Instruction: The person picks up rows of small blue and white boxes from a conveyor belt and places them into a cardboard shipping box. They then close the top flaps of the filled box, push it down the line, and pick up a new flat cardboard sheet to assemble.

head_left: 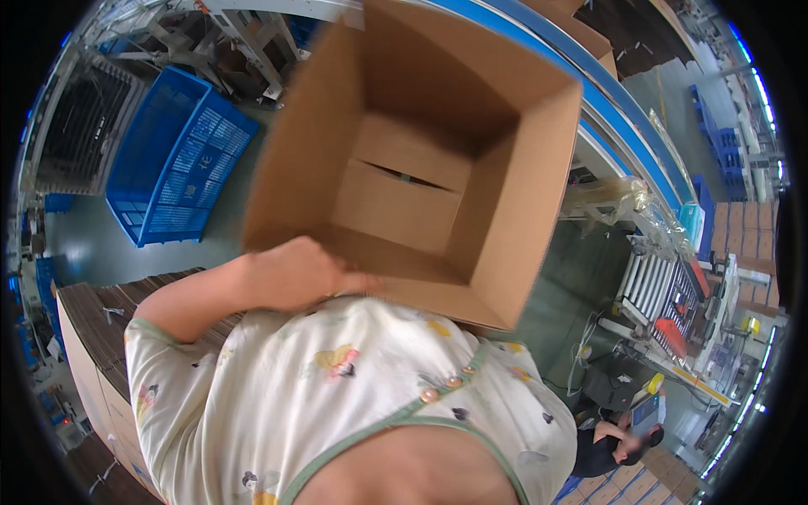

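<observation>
A large brown cardboard box [396,210] is tilted with its open top toward me, close against my chest. Its inside shows no contents, and a narrow dark gap runs between the bottom flaps. My left hand [307,273] is closed at the box's near left rim, its fingers curled and one finger lying along the edge, slightly blurred. My right hand does not show; the box and my body cover that side.
Flat cardboard sheets [105,328] are stacked at my left. A blue plastic crate [181,160] stands on the floor beyond. A blue-edged conveyor frame [619,139] crosses the far right, near a roller conveyor [652,282]. Another person [610,446] is at lower right.
</observation>
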### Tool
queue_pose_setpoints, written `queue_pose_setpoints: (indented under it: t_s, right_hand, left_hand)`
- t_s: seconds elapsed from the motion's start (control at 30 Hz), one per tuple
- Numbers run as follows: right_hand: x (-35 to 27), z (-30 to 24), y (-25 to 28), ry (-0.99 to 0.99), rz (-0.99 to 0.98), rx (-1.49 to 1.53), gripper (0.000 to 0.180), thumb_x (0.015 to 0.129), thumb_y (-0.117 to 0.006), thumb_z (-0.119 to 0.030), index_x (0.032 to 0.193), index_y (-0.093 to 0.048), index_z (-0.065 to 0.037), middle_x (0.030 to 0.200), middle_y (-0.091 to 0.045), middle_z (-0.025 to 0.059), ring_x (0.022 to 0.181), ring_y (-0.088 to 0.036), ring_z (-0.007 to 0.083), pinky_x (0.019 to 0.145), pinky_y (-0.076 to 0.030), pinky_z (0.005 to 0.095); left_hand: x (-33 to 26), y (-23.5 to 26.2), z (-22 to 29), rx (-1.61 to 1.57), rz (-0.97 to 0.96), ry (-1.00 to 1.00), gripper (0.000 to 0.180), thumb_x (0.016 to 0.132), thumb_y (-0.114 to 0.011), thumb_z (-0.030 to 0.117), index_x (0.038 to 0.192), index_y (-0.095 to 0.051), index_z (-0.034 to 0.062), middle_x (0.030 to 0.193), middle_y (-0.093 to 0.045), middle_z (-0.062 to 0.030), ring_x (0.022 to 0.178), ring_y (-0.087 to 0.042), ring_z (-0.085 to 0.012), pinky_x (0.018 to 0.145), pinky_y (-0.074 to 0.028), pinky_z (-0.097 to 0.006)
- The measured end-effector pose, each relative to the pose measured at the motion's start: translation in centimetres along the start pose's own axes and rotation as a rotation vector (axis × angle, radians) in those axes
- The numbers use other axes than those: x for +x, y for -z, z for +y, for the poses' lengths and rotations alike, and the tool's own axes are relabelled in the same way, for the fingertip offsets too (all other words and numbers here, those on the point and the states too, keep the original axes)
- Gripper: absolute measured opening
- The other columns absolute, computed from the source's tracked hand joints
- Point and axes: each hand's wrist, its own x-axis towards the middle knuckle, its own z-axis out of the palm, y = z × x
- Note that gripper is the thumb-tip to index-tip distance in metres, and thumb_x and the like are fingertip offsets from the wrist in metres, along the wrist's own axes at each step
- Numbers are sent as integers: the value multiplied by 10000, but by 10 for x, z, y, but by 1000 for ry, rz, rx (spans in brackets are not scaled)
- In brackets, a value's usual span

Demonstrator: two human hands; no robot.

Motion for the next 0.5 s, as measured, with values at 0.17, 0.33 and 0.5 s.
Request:
queue_pose_setpoints:
  t_s: [0.17,0.33,0.5]
  right_hand:
    - [-58,-76,70,338,-51,-166,581,894,-292,-500,1162,-466,-13,1093,-543,142,951,-532,239,795,-429,375]
    - [-190,-224,-67,535,-108,-379,491,863,-378,-525,971,-552,-79,750,-611,18,609,-552,107,585,-457,262]
    - [-174,-223,-144,1010,921,-1489,344,793,-487,-251,982,-424,29,863,-584,277,848,-549,440,745,-426,494]
  left_hand:
    - [19,-27,-49,186,15,-75,261,705,-553,111,961,-506,94,773,-618,-76,734,-607,-273,590,-466,-377]
    - [45,3,-45,291,-84,-119,233,701,-561,104,927,-514,75,751,-618,-96,731,-606,-279,591,-463,-378]
    - [48,23,-57,-57,-91,-316,290,806,-502,136,1081,-498,43,908,-594,-162,858,-581,-277,694,-466,-360]
